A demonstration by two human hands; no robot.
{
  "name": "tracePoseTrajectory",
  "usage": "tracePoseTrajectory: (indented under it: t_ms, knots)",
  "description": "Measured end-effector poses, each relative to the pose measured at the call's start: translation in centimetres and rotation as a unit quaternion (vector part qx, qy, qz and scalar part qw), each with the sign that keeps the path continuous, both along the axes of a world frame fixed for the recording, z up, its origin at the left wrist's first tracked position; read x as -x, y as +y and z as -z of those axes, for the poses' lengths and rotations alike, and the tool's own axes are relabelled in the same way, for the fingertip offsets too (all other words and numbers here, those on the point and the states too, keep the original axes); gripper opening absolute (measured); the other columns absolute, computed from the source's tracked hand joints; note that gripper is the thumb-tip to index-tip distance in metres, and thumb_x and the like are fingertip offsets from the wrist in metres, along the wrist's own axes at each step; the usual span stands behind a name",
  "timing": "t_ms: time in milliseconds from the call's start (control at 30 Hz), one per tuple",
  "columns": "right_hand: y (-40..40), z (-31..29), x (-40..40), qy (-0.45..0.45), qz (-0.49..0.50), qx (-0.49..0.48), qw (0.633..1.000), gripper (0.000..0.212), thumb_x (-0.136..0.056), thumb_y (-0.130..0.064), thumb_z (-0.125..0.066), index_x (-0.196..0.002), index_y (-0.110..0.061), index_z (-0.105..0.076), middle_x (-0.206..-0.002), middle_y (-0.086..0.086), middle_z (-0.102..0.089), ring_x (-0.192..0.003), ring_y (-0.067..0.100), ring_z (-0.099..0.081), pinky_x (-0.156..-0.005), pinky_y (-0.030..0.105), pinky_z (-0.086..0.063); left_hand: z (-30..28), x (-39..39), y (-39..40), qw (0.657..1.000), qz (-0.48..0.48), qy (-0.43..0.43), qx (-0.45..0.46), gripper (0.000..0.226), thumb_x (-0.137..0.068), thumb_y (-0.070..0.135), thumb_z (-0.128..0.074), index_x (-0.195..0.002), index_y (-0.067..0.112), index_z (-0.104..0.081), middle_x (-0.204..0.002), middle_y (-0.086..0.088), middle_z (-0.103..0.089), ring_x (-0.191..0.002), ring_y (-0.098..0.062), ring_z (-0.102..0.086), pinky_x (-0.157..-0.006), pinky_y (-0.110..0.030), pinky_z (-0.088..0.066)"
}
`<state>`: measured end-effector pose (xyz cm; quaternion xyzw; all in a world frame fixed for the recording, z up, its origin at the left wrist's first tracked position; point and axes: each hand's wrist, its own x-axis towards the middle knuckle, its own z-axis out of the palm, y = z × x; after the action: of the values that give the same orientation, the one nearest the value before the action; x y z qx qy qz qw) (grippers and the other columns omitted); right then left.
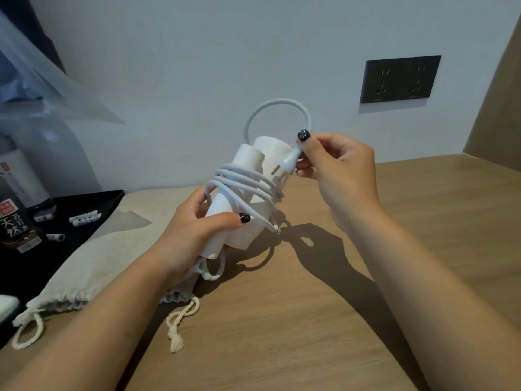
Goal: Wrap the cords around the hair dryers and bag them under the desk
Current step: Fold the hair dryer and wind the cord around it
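Left hand (pixel 194 230) grips the hair dryer (pixel 248 193); right hand (pixel 335 165) pinches the plug (pixel 287 162) at two o'clock. Best tuck the plug under the wound cord (pixel 242 182), keeping tension.

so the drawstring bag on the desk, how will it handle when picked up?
Probably floppy: the drawstring bag lies flat and creased on the desk. Likely light, being thin cloth. Its mouth is gathered, so it may need opening before the hair dryer goes in.

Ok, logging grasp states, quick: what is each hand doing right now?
Left hand: grips the hair dryer.
Right hand: pinches the plug of the cord.
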<state>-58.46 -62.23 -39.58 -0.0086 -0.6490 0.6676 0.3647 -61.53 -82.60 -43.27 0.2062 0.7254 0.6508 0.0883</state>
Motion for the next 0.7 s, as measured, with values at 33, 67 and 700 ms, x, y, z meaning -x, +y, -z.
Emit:
tracePoseTrajectory:
  t_ms: [33,67,700]
  knots:
    - [-0.21,-0.06,-0.08,-0.005,-0.032,0.043,0.999,0.012,-0.092,-0.014,-0.065,-0.090,-0.003,-0.070,-0.065,0.001,-0.067,-0.056,0.010,-0.061,-0.061,0.023,-0.055,0.02,-0.07,0.07,1.000,-0.004,0.014,0.010,0.059,-0.055,0.032,-0.075,-0.112,0.038,-0.060,-0.105,-0.007,-0.062,-0.076,-0.012,-0.066,-0.052,-0.021,-0.049]
    - [-0.39,-0.06,-0.13,-0.010,-0.053,0.068,0.996,0.015,-0.091,-0.013,-0.065,-0.093,0.001,-0.069,-0.063,0.001,-0.065,-0.055,0.009,-0.060,-0.062,0.023,-0.055,0.05,-0.11,0.17,0.999,-0.006,0.026,0.019,0.057,-0.055,0.032,-0.075,-0.109,0.039,-0.061,-0.105,-0.005,-0.063,-0.074,-0.009,-0.066,-0.053,-0.019,-0.049]
    - [0.07,0.32,-0.01,-0.040,-0.086,0.047,0.994,0.011,-0.090,-0.011,-0.066,-0.091,0.000,-0.068,-0.075,0.007,-0.070,-0.062,0.013,-0.065,-0.068,0.027,-0.059,0.44,0.33,-0.20,1.000,0.013,0.018,0.015,0.056,-0.051,0.045,-0.072,-0.106,0.037,-0.067,-0.106,-0.001,-0.069,-0.094,-0.022,-0.066,-0.062,-0.024,-0.053]
